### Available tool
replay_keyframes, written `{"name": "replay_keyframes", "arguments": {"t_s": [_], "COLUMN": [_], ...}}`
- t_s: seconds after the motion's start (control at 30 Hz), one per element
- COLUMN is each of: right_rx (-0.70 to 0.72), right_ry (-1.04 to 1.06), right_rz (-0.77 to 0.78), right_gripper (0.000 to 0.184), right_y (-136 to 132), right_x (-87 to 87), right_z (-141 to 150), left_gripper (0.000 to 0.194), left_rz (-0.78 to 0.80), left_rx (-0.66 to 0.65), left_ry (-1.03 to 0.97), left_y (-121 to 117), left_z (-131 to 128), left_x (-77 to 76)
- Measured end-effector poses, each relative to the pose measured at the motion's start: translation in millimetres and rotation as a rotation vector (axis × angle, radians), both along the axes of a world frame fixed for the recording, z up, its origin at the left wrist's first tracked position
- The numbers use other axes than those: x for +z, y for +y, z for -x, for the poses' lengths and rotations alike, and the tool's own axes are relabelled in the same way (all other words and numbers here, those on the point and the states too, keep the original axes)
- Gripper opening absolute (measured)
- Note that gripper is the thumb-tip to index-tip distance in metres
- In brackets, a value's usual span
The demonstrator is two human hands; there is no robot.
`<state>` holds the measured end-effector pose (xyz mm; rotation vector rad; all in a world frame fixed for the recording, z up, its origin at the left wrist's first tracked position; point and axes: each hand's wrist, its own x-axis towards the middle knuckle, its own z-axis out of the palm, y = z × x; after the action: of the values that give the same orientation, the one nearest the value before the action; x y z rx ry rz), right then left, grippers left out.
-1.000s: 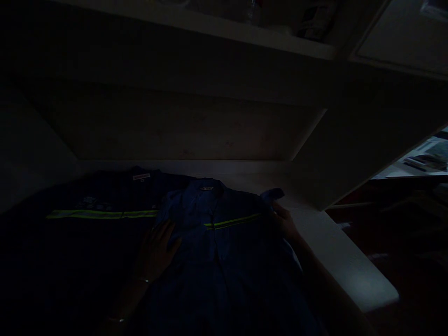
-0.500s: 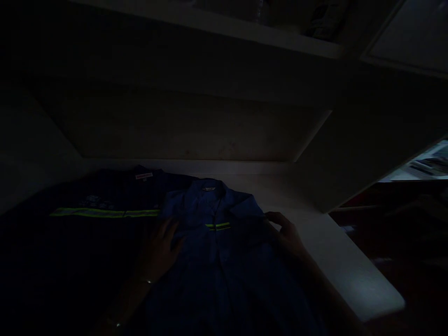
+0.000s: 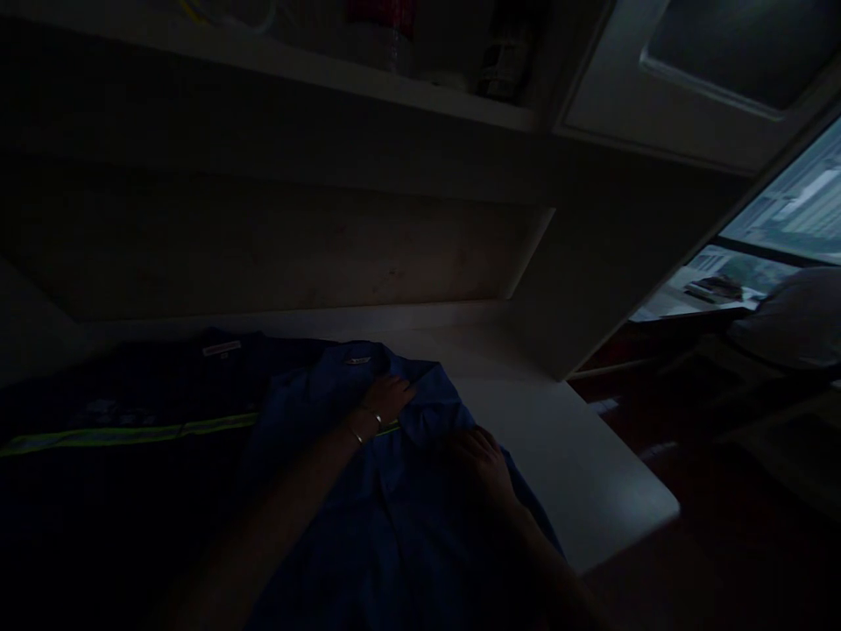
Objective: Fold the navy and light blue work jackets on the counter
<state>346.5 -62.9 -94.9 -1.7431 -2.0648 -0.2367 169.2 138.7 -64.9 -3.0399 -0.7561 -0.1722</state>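
A blue work shirt (image 3: pixel 387 491) lies front up on the white countertop, with a small label in its collar and a yellow-green strip on the chest. My left hand (image 3: pixel 389 399) lies across its chest below the collar, partly over that strip, fingers flat on the cloth; a thin bracelet circles the wrist. Lower and to the right, my right hand (image 3: pixel 483 456) rests on the shirt's sleeve side, fingers laid over the fabric. Dimness hides the fingertips. To the left spreads a darker navy work jacket (image 3: pixel 164 386) with a reflective yellow-green band, partly under the blue shirt.
The white countertop (image 3: pixel 565 456) ends at a rounded corner on the right. Above hangs a shelf (image 3: pixel 328 74) holding bottles, beside a cabinet door (image 3: pixel 657 114). A side panel (image 3: pixel 591 254) stands at right; beyond it are a window (image 3: pixel 802 193) and dark floor.
My left hand has moved right and up from the shirt's left side onto its chest. My right hand has come in from the shoulder edge onto the sleeve. The view has turned right.
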Motion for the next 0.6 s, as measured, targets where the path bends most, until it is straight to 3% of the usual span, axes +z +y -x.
{"name": "replay_keyframes", "arguments": {"t_s": [0.13,0.37,0.5,0.6], "right_rx": [0.129,0.292,0.259,0.225], "right_ry": [-0.004,-0.045,0.122,0.193], "right_rz": [-0.099,-0.048,-0.047,0.043], "right_gripper": [0.031,0.035,0.036,0.032], "right_y": [-10.9,-7.3,-6.3,-9.0], "right_x": [-3.5,2.1,-2.2,-1.4], "right_z": [-4.0,8.1,8.1,7.7], "left_gripper": [0.036,0.037,0.036,0.044], "left_rz": [0.049,0.119,0.17,0.18], "left_rx": [0.105,0.086,0.028,-0.004], "left_ry": [0.006,0.044,0.009,-0.041], "left_y": [10.8,14.3,14.5,-0.8], "left_z": [17.7,31.3,30.1,38.4], "left_x": [-3.8,-8.0,-1.9,11.0]}}
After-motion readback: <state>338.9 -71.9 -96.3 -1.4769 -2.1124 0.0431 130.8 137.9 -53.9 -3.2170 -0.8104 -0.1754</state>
